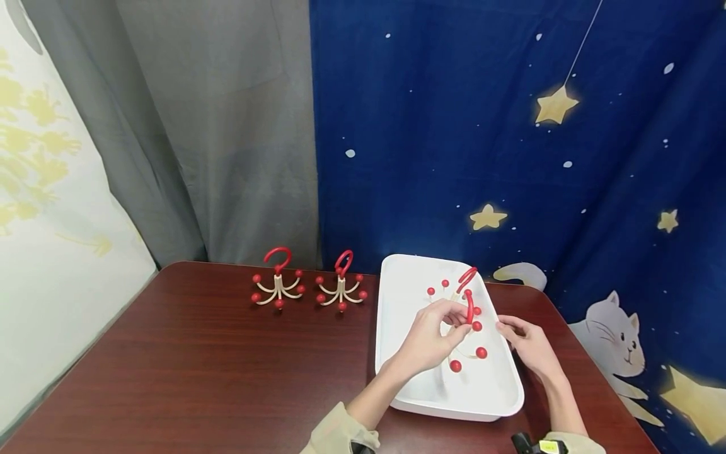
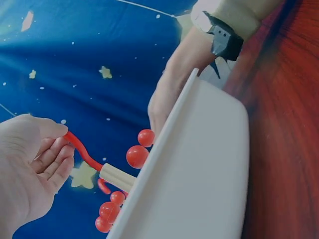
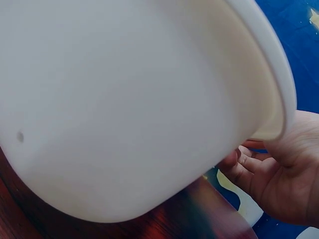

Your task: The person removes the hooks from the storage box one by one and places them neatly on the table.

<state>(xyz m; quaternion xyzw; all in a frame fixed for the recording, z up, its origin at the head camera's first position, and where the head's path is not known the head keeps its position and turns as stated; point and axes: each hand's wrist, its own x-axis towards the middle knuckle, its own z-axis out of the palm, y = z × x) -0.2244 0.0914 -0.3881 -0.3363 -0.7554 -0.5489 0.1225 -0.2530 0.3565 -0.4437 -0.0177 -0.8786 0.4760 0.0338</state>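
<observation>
My left hand (image 1: 426, 339) pinches the red hook of a hanger (image 1: 469, 308) between thumb and fingers, over the white tray (image 1: 420, 403). The hanger has a cream stem and curved cream arms tipped with red balls; the left wrist view shows its red hook rising from the stem (image 2: 117, 178). My left hand partly hides its arms. Behind it, a second hanger (image 1: 467, 278) of the same kind is in the tray, its hook leaning right. My right hand (image 1: 532, 348) holds the tray's right edge, its fingers curled at the rim in the right wrist view.
Two more such hangers, one (image 1: 278, 287) farther left and another (image 1: 341, 287) nearer the tray, stand at the back of the dark red-brown table (image 1: 227, 372). Grey curtain (image 1: 227, 126) and blue starry cloth (image 1: 425, 126) hang behind the table.
</observation>
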